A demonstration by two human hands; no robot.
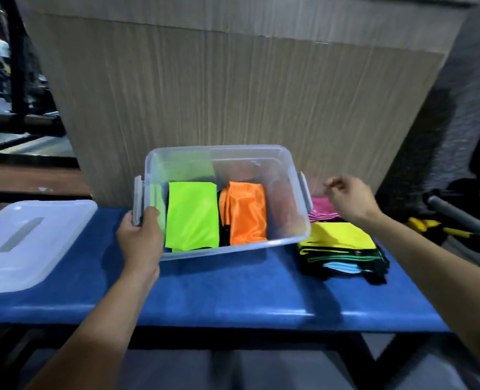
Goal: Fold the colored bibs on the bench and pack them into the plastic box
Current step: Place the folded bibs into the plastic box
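The left hand (pixel 140 237) grips the plastic box (pixel 289 209) at its left latch; the fingertips are hidden behind the wall. The box sits mid-bench (pixel 219 291), holding a green bib (pixel 192 215) and an orange bib (pixel 247 212). The right hand (pixel 351 198) hovers, blurred, loosely curled and holding nothing, over the folded stack (pixel 340 243) near the bench's right end. The lid (pixel 22 243), cut off, lies at the left end.

- A gym or sports hall, by the look of it.
- Padded blue bench (pixel 233 291) on a dark frame.
- Black metal equipment frames (pixel 19 80) stand at far left.
- Folded sports bibs (pixel 342 246) lie stacked.
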